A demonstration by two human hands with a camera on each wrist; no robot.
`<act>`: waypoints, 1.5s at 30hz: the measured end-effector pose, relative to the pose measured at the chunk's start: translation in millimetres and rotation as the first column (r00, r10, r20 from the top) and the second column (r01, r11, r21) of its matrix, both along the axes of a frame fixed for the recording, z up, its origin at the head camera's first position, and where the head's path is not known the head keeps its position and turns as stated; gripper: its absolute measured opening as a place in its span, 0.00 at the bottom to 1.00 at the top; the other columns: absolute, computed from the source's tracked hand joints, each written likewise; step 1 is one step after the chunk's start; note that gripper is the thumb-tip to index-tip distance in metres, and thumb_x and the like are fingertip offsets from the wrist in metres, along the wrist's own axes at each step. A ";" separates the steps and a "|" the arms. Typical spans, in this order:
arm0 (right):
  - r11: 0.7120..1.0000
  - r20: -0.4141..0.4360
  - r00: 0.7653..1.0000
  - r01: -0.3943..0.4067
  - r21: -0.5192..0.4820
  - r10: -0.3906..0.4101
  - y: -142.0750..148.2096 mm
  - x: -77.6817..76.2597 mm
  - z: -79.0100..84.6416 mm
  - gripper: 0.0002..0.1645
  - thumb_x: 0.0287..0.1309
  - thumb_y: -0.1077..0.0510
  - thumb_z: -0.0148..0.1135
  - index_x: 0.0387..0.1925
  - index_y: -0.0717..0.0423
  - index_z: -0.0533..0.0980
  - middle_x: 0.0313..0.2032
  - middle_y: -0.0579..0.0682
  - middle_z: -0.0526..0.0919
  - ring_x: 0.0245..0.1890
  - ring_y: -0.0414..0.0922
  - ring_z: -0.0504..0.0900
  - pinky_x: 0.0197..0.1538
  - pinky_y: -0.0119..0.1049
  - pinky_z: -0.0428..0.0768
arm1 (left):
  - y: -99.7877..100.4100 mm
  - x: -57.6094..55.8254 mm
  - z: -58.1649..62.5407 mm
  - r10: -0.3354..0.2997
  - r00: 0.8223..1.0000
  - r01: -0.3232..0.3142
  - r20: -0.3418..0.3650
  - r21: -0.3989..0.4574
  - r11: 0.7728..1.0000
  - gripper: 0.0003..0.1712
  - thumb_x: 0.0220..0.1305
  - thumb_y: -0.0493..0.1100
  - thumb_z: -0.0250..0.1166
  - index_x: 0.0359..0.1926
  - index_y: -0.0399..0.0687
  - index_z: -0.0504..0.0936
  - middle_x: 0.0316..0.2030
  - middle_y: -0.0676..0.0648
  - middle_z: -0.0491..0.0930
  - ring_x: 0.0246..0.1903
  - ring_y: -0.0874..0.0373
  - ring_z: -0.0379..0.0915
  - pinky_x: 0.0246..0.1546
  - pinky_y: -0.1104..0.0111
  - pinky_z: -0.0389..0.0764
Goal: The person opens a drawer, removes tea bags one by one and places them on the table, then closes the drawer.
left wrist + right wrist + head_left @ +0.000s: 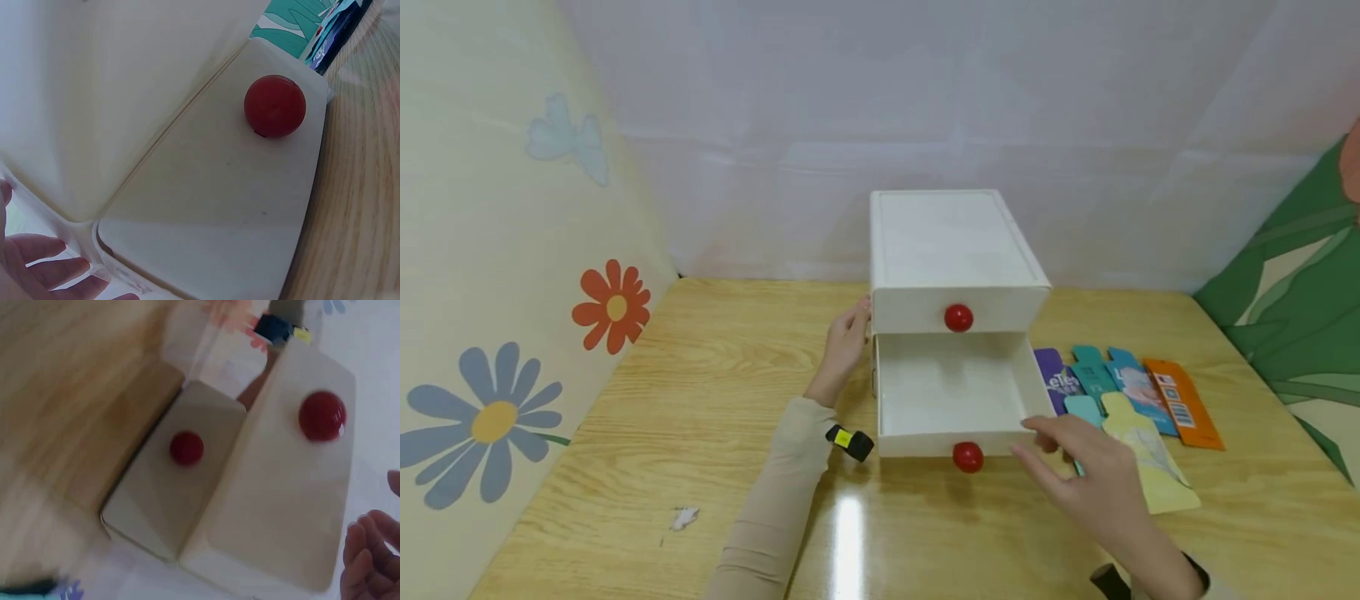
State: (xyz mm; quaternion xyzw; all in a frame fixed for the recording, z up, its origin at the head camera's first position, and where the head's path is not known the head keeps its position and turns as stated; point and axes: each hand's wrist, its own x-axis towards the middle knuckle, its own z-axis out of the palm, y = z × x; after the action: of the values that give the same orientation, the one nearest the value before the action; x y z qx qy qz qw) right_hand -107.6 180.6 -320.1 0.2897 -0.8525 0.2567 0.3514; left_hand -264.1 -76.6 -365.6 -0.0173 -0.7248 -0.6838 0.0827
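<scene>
A white cabinet (951,237) with red round knobs stands on the table. Its top drawer (917,310) is closed, while the drawer (887,445) below it is pulled far out and has nothing inside. Under that drawer, a closed bottom drawer (206,187) shows in the left wrist view, with its own knob (275,106); from the head it is hidden. My left hand (846,342) rests against the cabinet's left side, fingers extended. At the pulled-out drawer's right front corner is my right hand (1093,467), thumb and forefinger apart, fingertips right at the rim.
Several flat packets lie to the cabinet's right, among them a purple one (1054,371), an orange one (1187,407) and a yellow one (1150,467). A white wall (760,167) rises behind the table. On the left, the table (730,383) has a small worn patch (684,518).
</scene>
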 end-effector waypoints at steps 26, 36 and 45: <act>0.849 -0.119 0.925 -0.272 0.454 0.360 -26.3 -10.6 -29.0 0.29 0.70 0.56 0.31 0.32 0.54 0.82 0.39 0.51 0.80 0.41 0.46 0.76 0.40 0.40 0.79 | 0.5 -3.8 -2.0 0.001 1.000 -0.001 0.022 -0.012 1.000 0.27 0.68 0.54 0.46 0.47 0.36 0.79 0.48 0.42 0.77 0.45 0.54 0.70 0.46 0.56 0.73; 0.887 -0.227 0.896 -0.286 0.362 0.382 -34.1 -19.9 -26.5 0.25 0.69 0.58 0.37 0.30 0.57 0.82 0.36 0.53 0.80 0.39 0.47 0.77 0.38 0.39 0.79 | -0.5 -3.3 -3.1 0.009 1.000 -0.009 -0.006 -0.010 1.000 0.23 0.69 0.49 0.47 0.52 0.37 0.77 0.54 0.44 0.74 0.50 0.55 0.68 0.46 0.59 0.74; 0.899 -0.246 0.893 -0.288 0.331 0.377 -37.0 -28.5 -20.1 0.25 0.69 0.59 0.37 0.29 0.58 0.81 0.36 0.53 0.80 0.38 0.47 0.77 0.39 0.38 0.79 | -1.6 -1.5 -1.7 -0.006 1.000 0.006 0.004 -0.031 1.000 0.25 0.69 0.50 0.45 0.56 0.39 0.74 0.56 0.45 0.72 0.53 0.56 0.67 0.47 0.61 0.74</act>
State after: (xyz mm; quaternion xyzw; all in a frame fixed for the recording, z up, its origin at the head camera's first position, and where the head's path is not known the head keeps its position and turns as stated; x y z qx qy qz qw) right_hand -136.0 143.6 -340.2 0.5162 -0.7531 0.1402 0.3831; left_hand -265.6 -78.2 -367.2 -0.0195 -0.7353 -0.6729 0.0791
